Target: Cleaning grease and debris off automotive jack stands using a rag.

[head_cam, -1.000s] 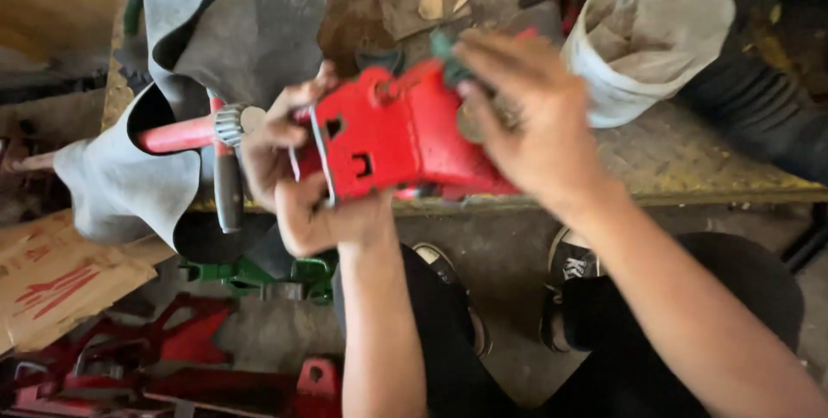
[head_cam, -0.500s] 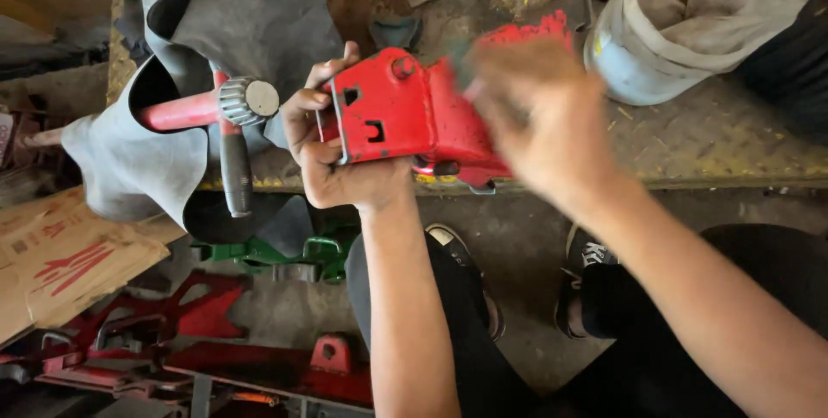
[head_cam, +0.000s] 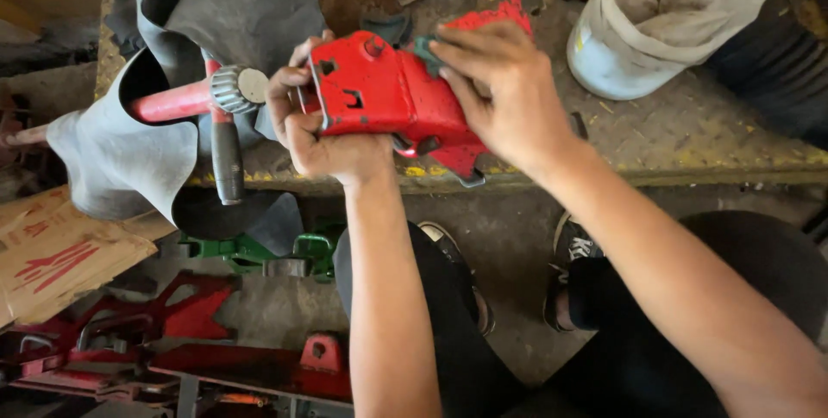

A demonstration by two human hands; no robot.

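Note:
A red painted metal housing (head_cam: 379, 94), boxy with holes and slots, is held over the edge of a metal workbench (head_cam: 690, 142). My left hand (head_cam: 315, 138) grips its near left end from below. On top of the part, my right hand (head_cam: 500, 94) presses a small dark green pad (head_cam: 427, 54) against the surface. A red jagged edge of the part (head_cam: 496, 14) shows beyond my right fingers.
A bench vise with a red bar, knurled knob (head_cam: 235, 88) and dark handle (head_cam: 228, 159) stands left of the part, draped in grey rubber sheet (head_cam: 129, 150). A white bucket (head_cam: 655, 30) sits at the back right. Red and green metal parts (head_cam: 250, 250) and cardboard (head_cam: 60, 254) lie on the floor.
The right hand has slid across the top of the red part with the pad. The view has shifted slightly; the left hand keeps its grip.

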